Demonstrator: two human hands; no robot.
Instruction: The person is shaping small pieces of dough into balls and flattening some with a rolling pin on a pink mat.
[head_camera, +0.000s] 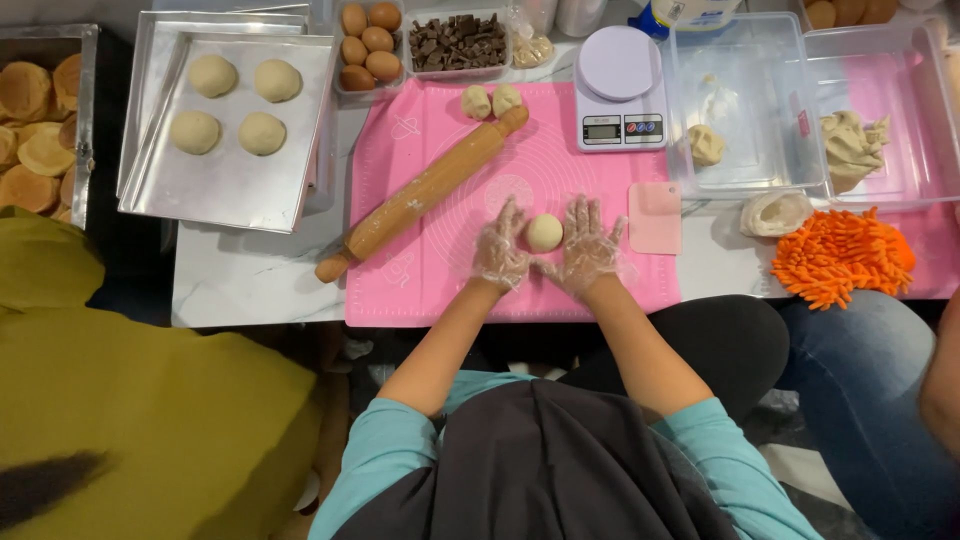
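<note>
Seen from above: small round ball of pale dough (544, 232) at the middle of a pink silicone baking mat (440, 270) on a white marble-patterned table (240, 280). Cupped between two hands in thin clear plastic gloves. Left hand (500, 250) pressed against the ball's left side, fingers spread and pointing far, palm open, not closed around it. Right hand (588, 246) flat and spread on the ball's right side, thumb reaching beneath the ball toward the left hand. Touching on both sides; not lifted, resting on the mat.

Left of the hands, lying diagonally across the mat: long wooden rolling pin (420, 195), near end over the mat's left edge, far end just beside two small dough lumps (490, 100). Just right of the right hand: pink plastic dough scraper (655, 217), flat at the mat's right edge. Far of that: white digital kitchen scale (620, 88).

Far left: rectangular metal baking tray (230, 190) with four round dough balls (232, 105) set two by two. Beyond its left edge: tray of browned baked buns (35, 125), partly cut off. At the far edge: clear tub of brown eggs (368, 45), clear tub of chopped dark chocolate (458, 42).

Right side: clear plastic container (745, 100) holding a small dough piece, second clear container (900, 110) with a larger ragged mass of dough. Near those: orange shaggy microfibre cloth (842, 258).

Olive-yellow clothing of another person (140, 420) at near left; blue-jeaned leg (870, 400) at near right.
</note>
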